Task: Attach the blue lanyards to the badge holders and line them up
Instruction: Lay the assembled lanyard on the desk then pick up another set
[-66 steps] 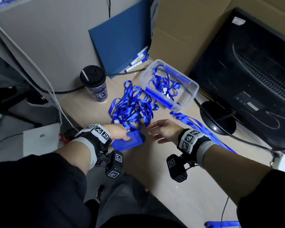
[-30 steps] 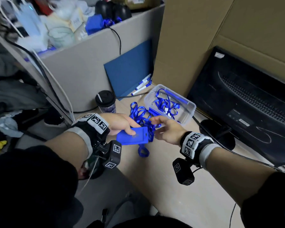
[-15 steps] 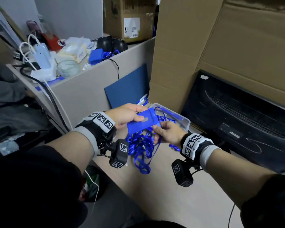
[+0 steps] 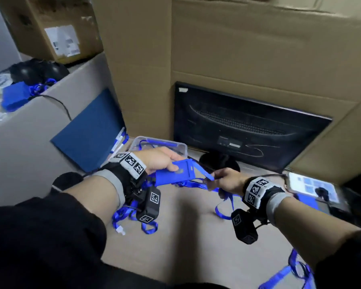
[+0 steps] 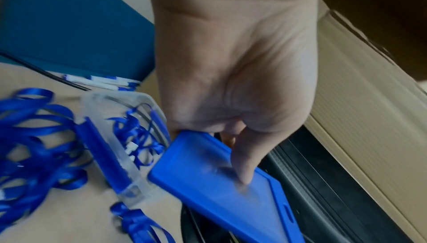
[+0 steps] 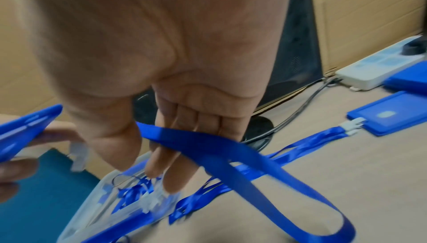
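From the head camera, the left hand (image 4: 161, 161) grips a flat blue plastic badge holder (image 4: 175, 173) by its near end, thumb on top, holding it in the air above the pale wooden tabletop (image 4: 186, 243), while the right hand (image 4: 227, 180) pinches a blue ribbon lanyard (image 4: 204, 174) just beside the holder's slotted end; the rest of the ribbon droops in loops to the tabletop. The bare stretch of tabletop lies in front of the hands; beyond them it is closed in by a black monitor (image 4: 248, 126) on its round foot, tall brown cardboard sheets (image 4: 238, 49) and a clear plastic box (image 4: 165, 144) of lanyards, with a grey partition and a leaning dark blue board (image 4: 88, 132) on the left. A white power strip (image 4: 313, 186) sits at the right edge. In the left wrist view, the thumb (image 5: 245, 159) presses the holder's face, fingers beneath; a pile of loose blue lanyards (image 5: 34, 137) lies left of the clear box. In the right wrist view, the ribbon runs across the curled fingers (image 6: 175, 159), its white plastic clip (image 6: 79, 157) near the holder, and a finished badge holder with lanyard (image 6: 390, 120) lies flat at the right, near the strip's black cable (image 6: 298, 111).
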Demonstrator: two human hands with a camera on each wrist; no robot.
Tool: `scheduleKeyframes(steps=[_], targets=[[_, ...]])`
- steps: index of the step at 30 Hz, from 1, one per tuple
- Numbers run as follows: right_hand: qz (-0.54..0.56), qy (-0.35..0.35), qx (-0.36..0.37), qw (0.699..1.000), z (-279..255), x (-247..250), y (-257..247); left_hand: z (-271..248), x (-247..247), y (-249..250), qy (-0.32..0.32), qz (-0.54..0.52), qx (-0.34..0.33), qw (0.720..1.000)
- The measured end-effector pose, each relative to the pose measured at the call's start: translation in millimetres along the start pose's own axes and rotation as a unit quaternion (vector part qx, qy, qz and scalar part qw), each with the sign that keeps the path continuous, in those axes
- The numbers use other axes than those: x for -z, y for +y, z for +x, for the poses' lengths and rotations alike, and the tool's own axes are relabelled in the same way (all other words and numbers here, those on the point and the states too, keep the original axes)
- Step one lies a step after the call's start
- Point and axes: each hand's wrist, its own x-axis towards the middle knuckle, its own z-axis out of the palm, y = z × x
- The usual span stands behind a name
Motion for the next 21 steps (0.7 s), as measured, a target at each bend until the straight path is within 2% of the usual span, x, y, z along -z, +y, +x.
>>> scheduleKeyframes(steps=[3, 7, 9, 14, 17, 21], targets=[[0.092, 0.008, 0.030, 0.995, -22.1, 11.1, 12.0, 20.4, -22.7, 22.9, -0.060, 0.066, -0.043, 0.995], [0.112, 0.129, 0.089, 0.981, -40.9, 23.1, 16.0, 29.2, -53.1, 54.6, -0.155, 0.153, -0.092, 0.972], [0.114, 0.158, 0.117, 0.974, -47.6, 29.6, 20.4, 30.3, -65.4, 66.8, -0.213, 0.174, -0.100, 0.956], [0.082, 0.169, 0.092, 0.978, -58.7, 36.9, 33.6, 35.2, -78.5, 78.7, -0.273, 0.174, -0.116, 0.939], [0.076, 0.209, 0.084, 0.971, -63.3, 34.7, 39.5, 39.4, -79.9, 78.7, -0.265, 0.146, -0.114, 0.946], [0.154, 0.236, 0.069, 0.957, -77.7, 36.1, 34.5, 52.4, -72.3, 72.8, -0.167, 0.120, -0.106, 0.973]])
